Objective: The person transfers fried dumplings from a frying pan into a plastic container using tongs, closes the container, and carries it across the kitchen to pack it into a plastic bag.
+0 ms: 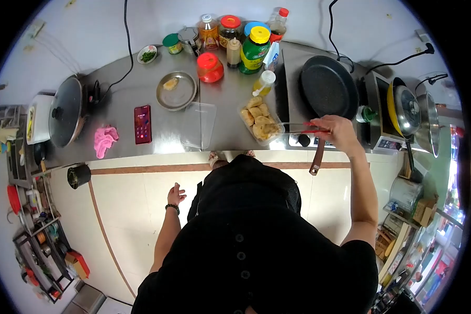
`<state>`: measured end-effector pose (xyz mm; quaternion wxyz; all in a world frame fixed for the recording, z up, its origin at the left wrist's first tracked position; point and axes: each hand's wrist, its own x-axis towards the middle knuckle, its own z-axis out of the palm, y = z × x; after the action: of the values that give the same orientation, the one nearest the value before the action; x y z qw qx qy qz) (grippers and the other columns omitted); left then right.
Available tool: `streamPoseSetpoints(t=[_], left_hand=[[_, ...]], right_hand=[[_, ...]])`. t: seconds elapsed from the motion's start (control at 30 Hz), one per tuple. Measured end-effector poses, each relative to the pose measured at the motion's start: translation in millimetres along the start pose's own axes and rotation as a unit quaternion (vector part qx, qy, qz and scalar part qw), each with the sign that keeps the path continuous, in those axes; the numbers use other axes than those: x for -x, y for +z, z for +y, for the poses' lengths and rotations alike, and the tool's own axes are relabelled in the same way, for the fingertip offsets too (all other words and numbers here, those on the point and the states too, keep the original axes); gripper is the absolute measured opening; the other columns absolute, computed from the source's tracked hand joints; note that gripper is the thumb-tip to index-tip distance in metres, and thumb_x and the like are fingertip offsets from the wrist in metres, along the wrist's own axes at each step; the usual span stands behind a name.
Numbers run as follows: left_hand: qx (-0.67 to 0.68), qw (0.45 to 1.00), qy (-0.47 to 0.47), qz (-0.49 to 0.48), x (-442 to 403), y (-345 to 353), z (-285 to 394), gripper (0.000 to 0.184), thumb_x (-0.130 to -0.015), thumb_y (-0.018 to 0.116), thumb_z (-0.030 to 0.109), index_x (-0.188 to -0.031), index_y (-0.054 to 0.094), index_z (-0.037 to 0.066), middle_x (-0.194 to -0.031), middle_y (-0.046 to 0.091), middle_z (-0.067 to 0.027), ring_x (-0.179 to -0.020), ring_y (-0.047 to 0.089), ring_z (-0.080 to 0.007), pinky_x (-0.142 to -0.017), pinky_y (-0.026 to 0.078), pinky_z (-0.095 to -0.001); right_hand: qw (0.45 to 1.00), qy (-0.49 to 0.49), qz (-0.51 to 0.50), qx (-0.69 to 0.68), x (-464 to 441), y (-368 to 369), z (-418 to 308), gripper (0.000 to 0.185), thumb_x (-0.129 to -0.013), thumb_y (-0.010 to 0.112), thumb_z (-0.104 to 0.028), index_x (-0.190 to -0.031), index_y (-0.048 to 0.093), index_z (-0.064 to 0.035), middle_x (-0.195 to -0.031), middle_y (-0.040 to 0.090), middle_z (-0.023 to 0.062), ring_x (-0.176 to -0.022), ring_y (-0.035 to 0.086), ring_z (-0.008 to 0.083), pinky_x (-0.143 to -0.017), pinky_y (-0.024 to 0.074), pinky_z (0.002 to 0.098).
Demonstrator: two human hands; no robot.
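Observation:
My right hand (334,133) grips a pair of metal tongs (296,127) by their red handles. Their tips reach the right side of a clear plastic box (273,137) filled with several golden-brown food pieces (258,111). Whether the tips pinch a piece is too small to tell. Just beyond that hand sits a black frying pan (328,86), with its brown handle (317,157) pointing toward me. My left hand (176,195) hangs low beside my body, away from the counter, with its fingers apart and nothing in it. A clear lid (200,124) lies left of the box.
On the steel counter (125,94) are a metal plate (177,102) with one food piece, a phone (143,124), a pink cloth (105,141) and a lidded pan (66,112). Bottles and jars, including a green jar (254,51), line the wall. A small oil bottle (264,83) stands behind the box.

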<state>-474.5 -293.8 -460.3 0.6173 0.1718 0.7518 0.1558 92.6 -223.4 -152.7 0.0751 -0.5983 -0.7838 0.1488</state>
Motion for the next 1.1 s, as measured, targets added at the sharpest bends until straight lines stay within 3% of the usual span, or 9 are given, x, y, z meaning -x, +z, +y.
streamPoseSetpoints(t=[0.17, 0.23, 0.4, 0.5, 0.57, 0.7, 0.83, 1.0, 1.1], left_hand=[[-0.006, 1.000, 0.002, -0.001, -3, 2, -2, 0.063, -0.083, 0.048, 0.056, -0.118, 0.045, 0.003, -0.092, 0.061, -0.0119, -0.063, 0.060, -0.0163, -0.055, 0.047, -0.0236], [-0.002, 1.000, 0.009, 0.004, -1, 3, 5, 0.064, -0.083, 0.047, 0.056, -0.119, 0.045, 0.003, -0.092, 0.061, -0.0121, -0.063, 0.060, -0.0164, -0.056, 0.047, -0.0238], [-0.011, 0.999, 0.045, -0.004, 9, 13, 24, 0.067, -0.082, 0.048, 0.057, -0.119, 0.045, 0.002, -0.093, 0.061, -0.0128, -0.066, 0.060, -0.0168, -0.056, 0.048, -0.0238], [0.000, 0.999, 0.047, -0.006, 7, 16, 23, 0.066, -0.082, 0.047, 0.057, -0.119, 0.045, 0.002, -0.093, 0.060, -0.0132, -0.066, 0.060, -0.0171, -0.056, 0.048, -0.0242], [0.001, 0.999, 0.048, -0.011, 6, 16, 18, 0.065, -0.083, 0.047, 0.056, -0.119, 0.045, 0.002, -0.093, 0.060, -0.0134, -0.065, 0.060, -0.0172, -0.056, 0.048, -0.0243], [-0.007, 1.000, 0.020, -0.019, -1, 10, 5, 0.064, -0.083, 0.047, 0.055, -0.118, 0.045, 0.002, -0.093, 0.060, -0.0138, -0.063, 0.060, -0.0177, -0.054, 0.048, -0.0244], [0.003, 1.000, 0.012, -0.001, -1, 6, 1, 0.060, -0.085, 0.047, 0.052, -0.117, 0.045, 0.002, -0.092, 0.060, -0.0139, -0.060, 0.060, -0.0175, -0.050, 0.047, -0.0229], [-0.028, 1.000, 0.012, -0.001, 3, 4, 14, 0.060, -0.084, 0.048, 0.052, -0.117, 0.045, 0.002, -0.093, 0.060, -0.0137, -0.060, 0.059, -0.0176, -0.050, 0.046, -0.0230], [-0.016, 1.000, 0.026, 0.001, 3, 6, 27, 0.062, -0.083, 0.049, 0.054, -0.118, 0.045, 0.003, -0.092, 0.060, -0.0130, -0.061, 0.059, -0.0175, -0.051, 0.046, -0.0238]], right_hand=[[1.000, -0.001, -0.028, -0.002, -10, 24, 6, 0.031, -0.068, 0.067, -0.023, -0.096, 0.064, -0.0101, -0.079, 0.062, 0.0060, -0.070, 0.059, 0.0244, -0.063, 0.0468, 0.0332], [0.999, -0.002, 0.038, 0.027, -17, 27, 13, 0.030, -0.070, 0.066, -0.023, -0.097, 0.063, -0.0103, -0.079, 0.061, 0.0059, -0.072, 0.059, 0.0251, -0.065, 0.0469, 0.0339], [0.995, 0.029, 0.046, 0.084, -17, 18, 11, 0.033, -0.071, 0.065, -0.024, -0.101, 0.062, -0.0106, -0.078, 0.059, 0.0061, -0.071, 0.058, 0.0248, -0.065, 0.0470, 0.0343], [0.997, 0.029, 0.037, 0.065, -10, 18, 5, 0.034, -0.071, 0.066, -0.025, -0.100, 0.062, -0.0096, -0.077, 0.059, 0.0061, -0.069, 0.059, 0.0243, -0.063, 0.0471, 0.0338], [0.995, 0.094, 0.027, -0.013, -4, 16, -5, 0.032, -0.071, 0.067, -0.026, -0.099, 0.064, -0.0096, -0.077, 0.062, 0.0066, -0.066, 0.060, 0.0236, -0.061, 0.0472, 0.0328], [0.985, 0.134, 0.038, -0.096, 8, 39, -12, 0.029, -0.073, 0.068, -0.025, -0.098, 0.066, -0.0095, -0.080, 0.064, 0.0085, -0.065, 0.061, 0.0229, -0.061, 0.0474, 0.0313], [0.984, 0.172, 0.007, -0.054, 16, 36, -14, 0.029, -0.071, 0.069, -0.024, -0.097, 0.066, -0.0094, -0.081, 0.064, 0.0078, -0.067, 0.061, 0.0237, -0.062, 0.0478, 0.0323], [0.998, -0.006, 0.055, 0.044, 11, 35, -7, 0.033, -0.067, 0.069, -0.021, -0.098, 0.064, -0.0112, -0.081, 0.062, 0.0058, -0.071, 0.060, 0.0251, -0.065, 0.0482, 0.0346], [0.998, 0.010, 0.053, 0.010, 7, 25, -11, 0.035, -0.067, 0.069, -0.021, -0.100, 0.063, -0.0104, -0.079, 0.062, 0.0061, -0.071, 0.060, 0.0249, -0.065, 0.0479, 0.0337]])
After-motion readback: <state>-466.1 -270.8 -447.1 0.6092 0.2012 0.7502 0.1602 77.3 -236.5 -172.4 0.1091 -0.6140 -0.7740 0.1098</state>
